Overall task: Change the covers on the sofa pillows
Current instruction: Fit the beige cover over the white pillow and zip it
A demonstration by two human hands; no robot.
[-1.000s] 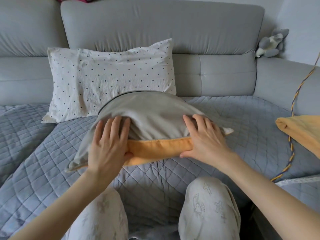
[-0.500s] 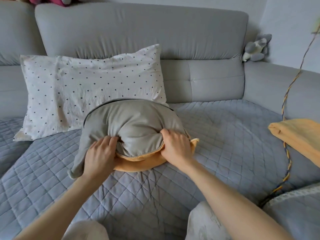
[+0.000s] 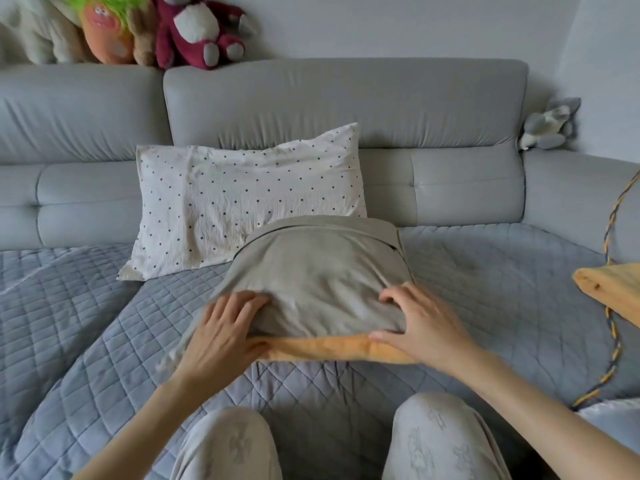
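at center frame the grey cover [image 3: 318, 285] is drawn nearly over the orange pillow [image 3: 332, 348]; left hand [image 3: 225, 330] and right hand [image 3: 422, 323], fingers spread flat, press its near edge, likely to seat the filling.

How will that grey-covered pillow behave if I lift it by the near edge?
Probably floppy: the grey cover wrinkles and dents under the left hand and right hand. Likely light for its bulk, being soft fill. The orange pillow pokes out of the open end, so it may slide out.
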